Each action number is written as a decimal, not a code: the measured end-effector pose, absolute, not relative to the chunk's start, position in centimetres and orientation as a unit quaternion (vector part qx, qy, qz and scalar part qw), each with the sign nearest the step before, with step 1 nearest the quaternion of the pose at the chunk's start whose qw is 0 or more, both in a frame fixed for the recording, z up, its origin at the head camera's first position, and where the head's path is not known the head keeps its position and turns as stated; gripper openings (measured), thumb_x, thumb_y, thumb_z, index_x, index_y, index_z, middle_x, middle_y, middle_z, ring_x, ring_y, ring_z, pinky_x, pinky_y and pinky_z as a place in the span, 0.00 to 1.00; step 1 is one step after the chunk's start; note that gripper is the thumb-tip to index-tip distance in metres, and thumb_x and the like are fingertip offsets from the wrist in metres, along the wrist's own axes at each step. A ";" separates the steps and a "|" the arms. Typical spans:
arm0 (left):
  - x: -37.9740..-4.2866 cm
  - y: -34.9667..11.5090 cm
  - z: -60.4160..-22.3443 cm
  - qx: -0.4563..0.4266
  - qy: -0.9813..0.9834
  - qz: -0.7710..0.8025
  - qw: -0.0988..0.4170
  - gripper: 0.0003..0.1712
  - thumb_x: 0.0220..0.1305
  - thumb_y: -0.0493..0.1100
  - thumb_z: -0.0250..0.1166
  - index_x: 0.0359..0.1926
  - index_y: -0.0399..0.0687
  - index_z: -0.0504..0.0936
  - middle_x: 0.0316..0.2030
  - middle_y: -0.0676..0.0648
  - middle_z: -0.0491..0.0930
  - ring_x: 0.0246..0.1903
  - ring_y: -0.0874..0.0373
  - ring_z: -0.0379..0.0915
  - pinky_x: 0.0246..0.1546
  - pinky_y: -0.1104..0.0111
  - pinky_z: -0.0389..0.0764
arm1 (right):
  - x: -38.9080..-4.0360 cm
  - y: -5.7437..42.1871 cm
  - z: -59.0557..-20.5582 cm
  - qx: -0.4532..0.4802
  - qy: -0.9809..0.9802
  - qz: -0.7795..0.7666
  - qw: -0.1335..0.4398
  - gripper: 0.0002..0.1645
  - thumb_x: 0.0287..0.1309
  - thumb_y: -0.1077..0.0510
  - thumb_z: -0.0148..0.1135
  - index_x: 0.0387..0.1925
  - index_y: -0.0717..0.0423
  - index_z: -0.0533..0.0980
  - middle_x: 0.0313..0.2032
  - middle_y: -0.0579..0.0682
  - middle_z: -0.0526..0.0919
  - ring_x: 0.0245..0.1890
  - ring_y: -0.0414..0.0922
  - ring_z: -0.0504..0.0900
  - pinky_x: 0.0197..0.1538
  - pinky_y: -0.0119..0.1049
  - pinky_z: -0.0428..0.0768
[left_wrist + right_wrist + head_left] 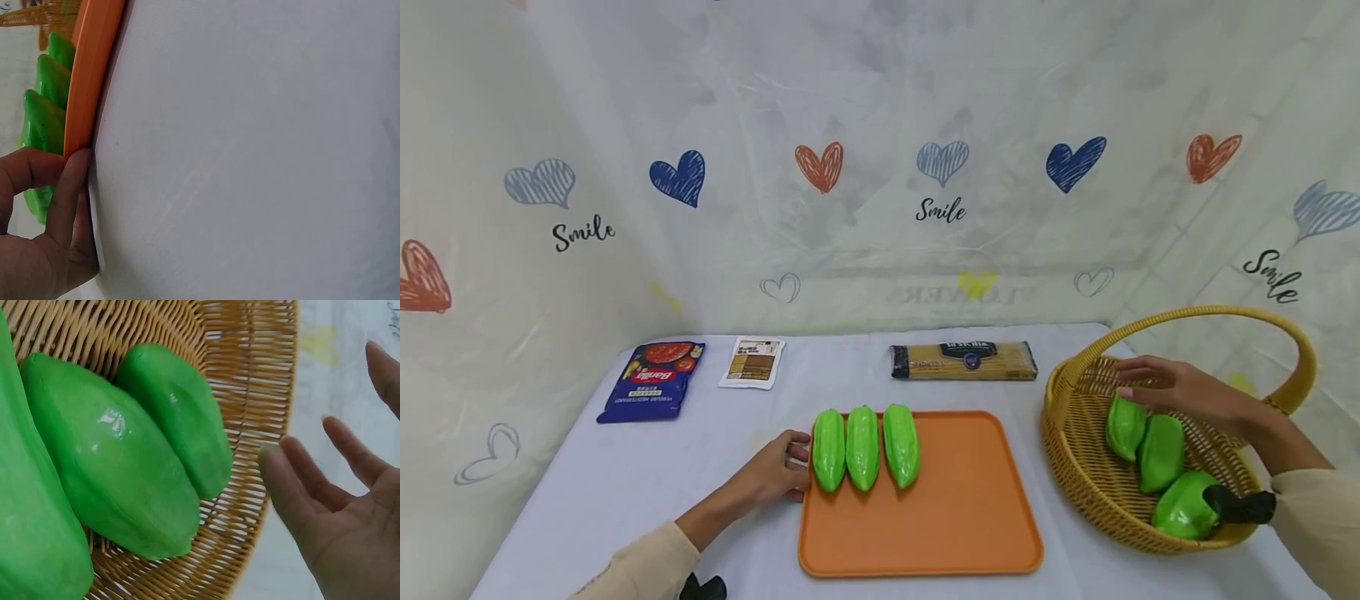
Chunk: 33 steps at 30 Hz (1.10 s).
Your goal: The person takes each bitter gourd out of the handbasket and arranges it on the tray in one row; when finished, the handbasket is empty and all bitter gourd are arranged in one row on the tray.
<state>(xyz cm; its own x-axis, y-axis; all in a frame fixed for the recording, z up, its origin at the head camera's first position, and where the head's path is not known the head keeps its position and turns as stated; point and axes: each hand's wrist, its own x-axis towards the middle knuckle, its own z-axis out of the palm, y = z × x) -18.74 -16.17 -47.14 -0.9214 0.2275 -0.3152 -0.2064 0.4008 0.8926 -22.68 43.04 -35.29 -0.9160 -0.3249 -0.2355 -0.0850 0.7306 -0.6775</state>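
Observation:
My left hand [772,472] pinches the left rim of the orange tray [925,533], thumb and fingers meeting at its edge in the left wrist view. Three glossy green ridged fruits, like star fruits, lie side by side along the tray's upper left; the leftmost fruit [829,450] is closest to that hand. My right hand [1183,390] hovers over the wicker basket [1075,492], fingers spread and holding nothing. Inside the basket rest three more green fruits, the middle one [112,456] large in the right wrist view. Its fingertips are close to the upper fruit [178,419].
The basket's tall arched handle [1195,312] rises around the right forearm. Behind the tray lies a pack of spaghetti [964,361]. A blue Barilla pouch [651,382] and a small white sachet [753,362] lie at the back left, before a heart-printed curtain.

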 end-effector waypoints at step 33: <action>-18.8 -16.1 -47.1 0.003 0.811 0.549 0.201 0.42 0.52 0.30 0.69 0.68 0.32 0.63 0.51 0.38 0.72 0.44 0.52 0.77 0.35 0.59 0.88 | -26.0 42.3 -38.7 -0.124 0.939 -0.278 0.158 0.45 0.63 0.49 0.66 0.69 0.74 0.59 0.62 0.80 0.67 0.59 0.74 0.71 0.49 0.50 0.84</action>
<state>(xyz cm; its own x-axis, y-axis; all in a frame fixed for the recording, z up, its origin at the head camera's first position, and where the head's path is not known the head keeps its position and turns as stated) -18.83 -16.10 -47.14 -0.9189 0.2266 -0.3231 -0.2156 0.3975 0.8919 -25.98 42.33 -38.74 -0.9194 -0.3203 -0.2281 -0.1448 0.8152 -0.5608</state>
